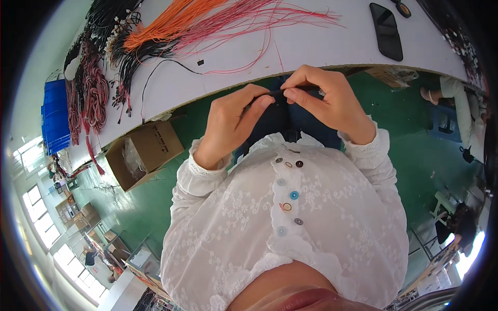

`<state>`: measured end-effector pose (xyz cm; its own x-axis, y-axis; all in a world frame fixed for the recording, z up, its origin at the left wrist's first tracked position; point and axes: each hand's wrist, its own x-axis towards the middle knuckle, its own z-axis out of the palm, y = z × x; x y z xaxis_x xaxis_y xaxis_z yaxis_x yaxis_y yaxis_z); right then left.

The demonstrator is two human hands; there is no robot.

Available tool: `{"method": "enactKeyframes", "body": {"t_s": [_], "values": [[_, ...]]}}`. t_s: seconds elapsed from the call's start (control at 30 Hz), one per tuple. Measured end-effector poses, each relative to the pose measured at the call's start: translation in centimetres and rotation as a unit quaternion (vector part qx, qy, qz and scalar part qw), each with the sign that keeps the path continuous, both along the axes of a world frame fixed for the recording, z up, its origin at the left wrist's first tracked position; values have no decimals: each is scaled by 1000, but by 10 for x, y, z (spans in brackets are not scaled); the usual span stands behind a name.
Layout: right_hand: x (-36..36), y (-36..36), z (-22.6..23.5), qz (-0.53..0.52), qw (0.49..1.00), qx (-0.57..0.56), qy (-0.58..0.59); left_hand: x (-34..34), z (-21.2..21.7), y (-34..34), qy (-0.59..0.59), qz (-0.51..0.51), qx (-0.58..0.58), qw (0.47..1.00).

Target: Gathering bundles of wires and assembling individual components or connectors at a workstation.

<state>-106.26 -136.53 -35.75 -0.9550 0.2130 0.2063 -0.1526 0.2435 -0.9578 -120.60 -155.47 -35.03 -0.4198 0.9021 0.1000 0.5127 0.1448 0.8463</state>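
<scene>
Locate the thin dark piece (pixel 278 94) directly between the fingertips of the left hand (pixel 236 116) and the right hand (pixel 329 98), held in mid-air just off the near edge of the desk (pixel 332 52), against dark trousers (pixel 280 116). Note the long axis: roughly left to right, across the body, with a slight rise toward the right in view. Treat as equally near to both hands: in contact with each, with only a short length exposed between. State of fingers: pinched together on the piece at both sides, thumb against index finger. Full length, ends and exact kind: hidden by the fingers, cannot tell.

Materials: on the piece, a narrow, dark surface; too small to tell further. On the desk, a smooth pale top with a rough brownish edge. Beyond the left hand, thin flexible wires: a dense orange bundle (pixel 171 23), loose pink-red strands (pixel 228 23) fanned toward the right, and a small black block (pixel 201 62) near a curved black wire (pixel 144 96). Farther left, looped wire hanks (pixel 96 98). Beyond the right hand, a flat glossy black phone (pixel 386 32) with rounded corners. Below the desk at left, an open cardboard box (pixel 162 142) with crumpled clear plastic (pixel 134 158) inside.
</scene>
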Motion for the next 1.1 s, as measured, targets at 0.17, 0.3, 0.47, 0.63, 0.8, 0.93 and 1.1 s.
{"method": "enactKeyframes", "body": {"t_s": [0.17,0.3,0.47,0.63,0.8,0.93,1.1], "values": [[2,1,2,-2,1000,-15,1,1,0,5,28,-21,54,998],[-8,3,7,43,996,-63,-42,-1,-6,7,-23,-32,64,997],[7,8,-2,-2,1000,-7,0,3,-1,-6,-87,22,35,995],[8,-3,15,51,994,95,28,17,0,-9,-16,-88,8,996],[26,14,13,-216,922,289,143,12,-1,-45,-99,76,115,985],[66,-13,-96,-90,975,-64,-193,5,-22,-79,-287,171,250,909],[44,-86,-180,-123,869,-436,-200,1,-18,-132,-419,194,343,818]]}}
